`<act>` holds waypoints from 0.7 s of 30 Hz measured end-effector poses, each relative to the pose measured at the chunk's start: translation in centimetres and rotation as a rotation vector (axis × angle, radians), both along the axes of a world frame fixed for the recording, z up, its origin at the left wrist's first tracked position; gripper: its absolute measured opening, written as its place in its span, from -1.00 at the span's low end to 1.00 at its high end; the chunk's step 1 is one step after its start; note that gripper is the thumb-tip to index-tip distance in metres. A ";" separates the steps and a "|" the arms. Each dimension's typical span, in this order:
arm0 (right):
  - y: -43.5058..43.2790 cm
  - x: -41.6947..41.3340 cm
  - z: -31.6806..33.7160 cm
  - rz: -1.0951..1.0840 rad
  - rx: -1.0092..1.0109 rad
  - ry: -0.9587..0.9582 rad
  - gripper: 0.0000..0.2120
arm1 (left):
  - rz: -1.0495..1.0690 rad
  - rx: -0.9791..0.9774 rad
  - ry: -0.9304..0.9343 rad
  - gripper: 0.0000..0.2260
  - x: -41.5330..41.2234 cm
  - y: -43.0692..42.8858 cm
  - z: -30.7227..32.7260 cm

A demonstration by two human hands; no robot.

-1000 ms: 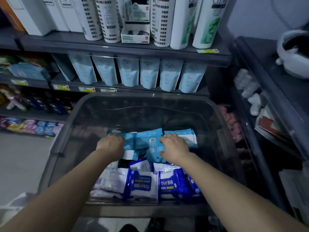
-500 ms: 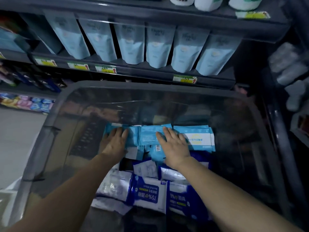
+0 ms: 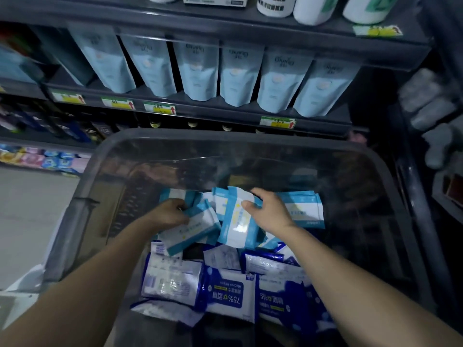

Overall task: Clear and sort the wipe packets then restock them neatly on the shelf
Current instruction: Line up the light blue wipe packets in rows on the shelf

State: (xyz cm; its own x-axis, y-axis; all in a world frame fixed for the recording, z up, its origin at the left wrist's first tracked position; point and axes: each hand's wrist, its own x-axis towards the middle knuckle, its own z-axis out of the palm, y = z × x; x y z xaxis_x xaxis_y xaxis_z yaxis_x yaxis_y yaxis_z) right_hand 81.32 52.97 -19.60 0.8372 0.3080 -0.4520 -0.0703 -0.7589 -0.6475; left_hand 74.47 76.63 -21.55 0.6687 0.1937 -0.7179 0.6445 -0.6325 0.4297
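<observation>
A clear plastic bin (image 3: 95, 186) stands below me with wipe packets in it. Light blue and white packets lie at the far end, dark blue alcohol wipe packets (image 3: 226, 295) at the near end. My left hand (image 3: 170, 216) grips a tilted light blue packet (image 3: 193, 231) at its upper end. My right hand (image 3: 269, 212) holds another light blue packet (image 3: 238, 221), lifted on edge, thumb on its face and fingers behind. One more light blue packet (image 3: 304, 211) lies flat to the right of that hand.
Dark shelves (image 3: 225, 113) rise behind the bin, holding a row of pale blue stand-up pouches (image 3: 238, 76) with price tags below. White bottles (image 3: 313, 8) stand on the shelf above. Grey floor (image 3: 27, 209) shows at the left, another shelf unit (image 3: 431, 121) at the right.
Both hands lay flat on the light blue packets half a second ago. Now each has curled round a packet and raised it. The view has tilted slightly up towards the shelves.
</observation>
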 end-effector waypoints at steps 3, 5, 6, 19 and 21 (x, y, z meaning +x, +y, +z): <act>-1.4 -0.9 -1.1 0.075 -0.207 -0.057 -0.65 | -0.050 0.105 -0.019 -0.64 -0.9 0.0 -1.3; -1.7 -1.1 -1.3 0.141 -0.284 -0.159 -0.71 | -0.096 0.155 -0.042 -0.60 -1.2 -0.3 -1.7; -1.8 -1.2 -1.3 0.154 -0.290 -0.219 -0.72 | -0.121 0.172 -0.044 -0.58 -1.2 -0.4 -1.8; -1.3 -0.6 -0.8 -0.314 0.001 0.004 -0.86 | -0.210 0.307 0.016 -0.56 -0.1 -0.8 -1.4; -1.4 -0.7 -1.0 -0.316 0.029 0.021 -0.86 | -0.219 0.296 0.019 -0.56 -0.1 -1.0 -1.3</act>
